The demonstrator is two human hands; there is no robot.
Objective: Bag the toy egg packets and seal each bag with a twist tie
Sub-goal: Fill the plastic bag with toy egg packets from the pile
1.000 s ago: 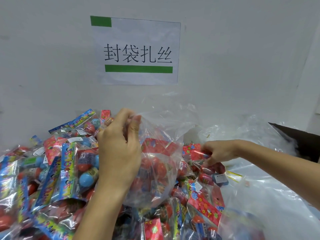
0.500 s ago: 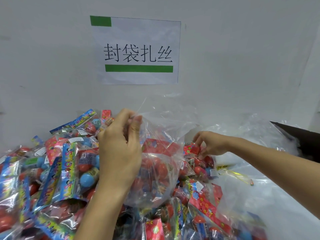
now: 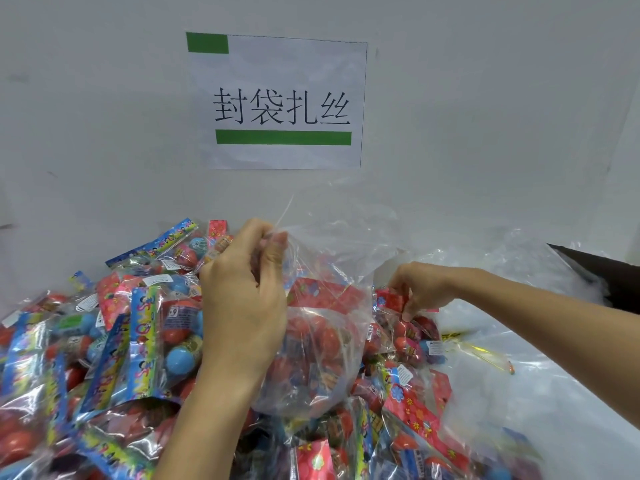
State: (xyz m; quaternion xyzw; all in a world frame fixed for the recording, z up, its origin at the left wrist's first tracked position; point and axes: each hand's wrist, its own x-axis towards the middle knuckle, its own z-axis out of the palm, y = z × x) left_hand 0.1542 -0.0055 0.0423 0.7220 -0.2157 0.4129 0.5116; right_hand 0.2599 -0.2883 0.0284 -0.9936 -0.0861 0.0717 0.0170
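While the clear plastic bag [image 3: 322, 341] hangs at the middle of the view above the heap, its mouth gapes toward the right and red toy egg packets show through its film. One red-topped packet with a flower print [image 3: 320, 294] sits high inside it. The left hand [image 3: 242, 299] pinches the bag's upper left rim between thumb and curled fingers, holding it up. The right hand [image 3: 420, 289] is just beside the bag's open edge, its fingers curled round the red header of another toy egg packet [image 3: 408, 323] — red eggs hang below the grip, over the heap.

Beneath both hands lies a large pile of packets [image 3: 114, 341], some with blue rainbow-print headers and blue or red plastic eggs, others with red flowered headers. To the right, crumpled clear plastic sheeting [image 3: 540, 393] covers the surface, with a yellow-printed strip [image 3: 481, 351] lying on it. A dark flap [image 3: 602, 271] juts in at the right edge. On the white wall [image 3: 104, 116] behind hangs a paper sign [image 3: 280, 102] with green bars and black characters.
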